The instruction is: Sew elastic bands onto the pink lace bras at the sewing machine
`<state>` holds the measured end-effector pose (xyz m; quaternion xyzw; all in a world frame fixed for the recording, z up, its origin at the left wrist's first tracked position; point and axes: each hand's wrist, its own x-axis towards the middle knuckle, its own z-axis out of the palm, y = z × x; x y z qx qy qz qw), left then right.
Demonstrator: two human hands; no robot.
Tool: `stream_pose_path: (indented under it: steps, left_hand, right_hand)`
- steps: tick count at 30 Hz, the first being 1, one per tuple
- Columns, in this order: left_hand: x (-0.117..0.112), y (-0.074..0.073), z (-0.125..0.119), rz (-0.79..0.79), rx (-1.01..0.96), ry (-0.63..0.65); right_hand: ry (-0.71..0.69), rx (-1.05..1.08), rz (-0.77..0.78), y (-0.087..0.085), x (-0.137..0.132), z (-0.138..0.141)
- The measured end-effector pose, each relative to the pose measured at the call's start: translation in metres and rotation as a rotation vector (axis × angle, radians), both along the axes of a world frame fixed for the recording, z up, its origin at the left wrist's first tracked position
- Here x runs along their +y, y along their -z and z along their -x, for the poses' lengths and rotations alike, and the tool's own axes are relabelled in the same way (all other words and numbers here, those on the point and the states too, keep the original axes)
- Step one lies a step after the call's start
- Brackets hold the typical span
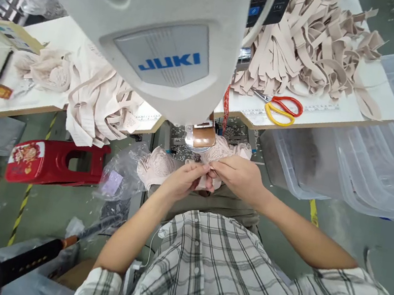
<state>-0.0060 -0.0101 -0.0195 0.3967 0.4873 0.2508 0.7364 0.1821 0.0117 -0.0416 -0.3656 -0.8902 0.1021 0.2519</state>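
A pale pink lace bra (158,165) lies across my lap, just below the head of a white JUKI sewing machine (160,59). My left hand (188,177) pinches the bra's edge between thumb and fingers. Close against it, my right hand (233,175) grips the same edge, fingertips nearly touching those of the left. One lace cup shows left of my hands and more lace shows behind the right one. The fingers hide the exact bit of fabric between them. Right above the hands sits the machine's brown and metal sewing end (203,137).
Beige fabric strips (303,44) are heaped on the right tabletop, beside red and yellow scissors (283,110). More pale fabric pieces (96,96) hang over the left table edge. A red stool (56,162) stands at left, clear plastic bins (385,162) at right.
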Motion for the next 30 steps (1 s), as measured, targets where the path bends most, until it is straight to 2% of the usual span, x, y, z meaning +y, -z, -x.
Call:
stream_pose_path:
  steps: [1, 3, 5, 7, 11, 16, 19, 21, 22, 23, 25, 26, 28, 30]
  left_hand:
    - [0.000, 0.002, -0.001, 0.042, -0.103, -0.067]
    - [-0.003, 0.003, -0.001, 0.001, -0.137, -0.148]
    - [-0.007, 0.000, -0.001, -0.120, -0.039, -0.148]
    - [-0.009, -0.005, 0.001, -0.237, 0.076, -0.107]
    - [-0.012, -0.012, 0.005, -0.387, 0.258, -0.068]
    - [-0.010, -0.004, 0.002, -0.393, 0.338, -0.115]
    - [-0.006, 0.002, 0.003, -0.393, 0.411, -0.117]
    - [-0.002, 0.003, 0.006, -0.381, 0.429, -0.084]
    - [-0.001, 0.004, 0.008, -0.374, 0.421, -0.071]
    - [0.000, 0.003, 0.011, -0.370, 0.409, -0.064]
    - [0.000, 0.003, 0.014, -0.359, 0.371, -0.067]
    - [-0.001, 0.002, 0.015, -0.335, 0.340, -0.079]
    - [-0.003, 0.002, 0.016, -0.242, 0.251, -0.110]
    - [-0.005, 0.003, 0.015, -0.131, 0.131, -0.158]
  right_hand:
    - [-0.003, 0.056, -0.016, 0.004, 0.000, 0.000]
    - [0.053, 0.181, -0.007, 0.007, 0.000, -0.001]
    - [0.153, 0.293, 0.037, 0.006, -0.003, -0.001]
    - [0.196, 0.348, 0.093, 0.004, -0.005, -0.001]
    - [0.128, 0.335, 0.108, 0.001, -0.007, 0.005]
    - [0.123, 0.359, -0.021, 0.006, -0.013, 0.016]
    - [0.033, 0.328, -0.039, 0.010, -0.013, 0.013]
    - [0.008, 0.252, 0.020, 0.011, 0.002, -0.004]
    - [0.068, 0.204, 0.053, 0.010, 0.015, -0.016]
    - [0.175, 0.150, 0.079, 0.008, 0.032, -0.032]
    - [0.490, 0.006, 0.090, 0.002, 0.071, -0.065]
    - [0.582, -0.114, 0.102, -0.002, 0.091, -0.080]
    - [0.621, -0.358, 0.168, -0.009, 0.124, -0.101]
    - [0.577, -0.448, 0.195, -0.014, 0.142, -0.109]
